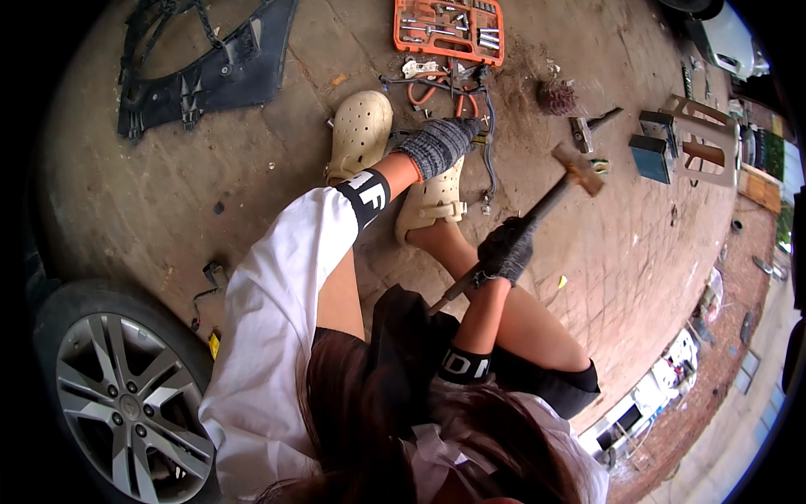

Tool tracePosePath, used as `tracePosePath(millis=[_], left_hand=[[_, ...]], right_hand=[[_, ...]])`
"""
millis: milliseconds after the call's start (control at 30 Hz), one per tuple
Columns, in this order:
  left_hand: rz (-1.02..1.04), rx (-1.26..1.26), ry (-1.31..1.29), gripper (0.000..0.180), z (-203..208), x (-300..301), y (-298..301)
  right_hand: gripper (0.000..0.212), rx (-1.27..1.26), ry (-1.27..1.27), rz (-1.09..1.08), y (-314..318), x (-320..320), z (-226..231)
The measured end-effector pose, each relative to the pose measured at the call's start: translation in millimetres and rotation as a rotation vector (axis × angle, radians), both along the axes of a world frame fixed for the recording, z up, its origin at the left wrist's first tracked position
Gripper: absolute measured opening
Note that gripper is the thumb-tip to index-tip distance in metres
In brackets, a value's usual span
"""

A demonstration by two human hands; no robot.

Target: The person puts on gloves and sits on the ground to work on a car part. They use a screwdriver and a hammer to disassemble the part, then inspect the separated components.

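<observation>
My right hand [506,252], in a dark glove, is wrapped round the handle of a hammer [550,202]. Its rusty head is raised to the upper right, and the handle's thin end points back toward my lap. Low over the ground, my left hand [438,149] in a grey knitted glove reaches down beside the right beige clog [428,202]. Its fingers are closed, with their tips turned from view; what they grip is hidden. Just beyond it lie orange-handled pliers [467,104] and a dark cable [493,168]. The left clog [361,126] is beside that hand.
An open orange tool case [449,34] lies ahead on the paving. A second hammer [581,133] and a plastic stool [701,143] are to the right. A black plastic car panel [201,92] lies far left, a car wheel [126,403] near left.
</observation>
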State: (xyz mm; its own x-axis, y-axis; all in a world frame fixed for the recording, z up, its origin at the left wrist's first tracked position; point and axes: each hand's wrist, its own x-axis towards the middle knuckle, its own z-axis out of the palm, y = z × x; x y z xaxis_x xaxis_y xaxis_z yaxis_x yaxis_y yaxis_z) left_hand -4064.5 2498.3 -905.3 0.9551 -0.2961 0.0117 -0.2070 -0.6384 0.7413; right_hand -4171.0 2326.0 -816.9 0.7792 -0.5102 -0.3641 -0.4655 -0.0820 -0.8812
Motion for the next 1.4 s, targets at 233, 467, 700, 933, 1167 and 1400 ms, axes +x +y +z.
tracePosePath(millis=[233,467,700,933,1167,1400], left_hand=[[-0.04,0.036,0.011,0.037,14,-8,1],[-0.043,0.081,0.05,0.038,13,-3,3],[0.075,-0.037,0.088,0.038,14,-3,12],[0.036,0.055,0.121,0.035,25,1,4],[-0.051,0.169,-0.009,0.031,10,-7,3],[0.033,0.06,0.053,0.038,9,2,1]], right_hand=[[0.039,0.44,-0.417,-0.03,30,4,90],[0.047,0.537,0.115,-0.075,32,-15,74],[0.041,0.627,-0.166,0.046,21,-9,111],[0.027,-0.16,-0.026,0.388,56,-28,77],[0.031,0.03,-0.023,0.162,7,-22,66],[0.026,-0.442,0.074,0.315,28,-51,14]])
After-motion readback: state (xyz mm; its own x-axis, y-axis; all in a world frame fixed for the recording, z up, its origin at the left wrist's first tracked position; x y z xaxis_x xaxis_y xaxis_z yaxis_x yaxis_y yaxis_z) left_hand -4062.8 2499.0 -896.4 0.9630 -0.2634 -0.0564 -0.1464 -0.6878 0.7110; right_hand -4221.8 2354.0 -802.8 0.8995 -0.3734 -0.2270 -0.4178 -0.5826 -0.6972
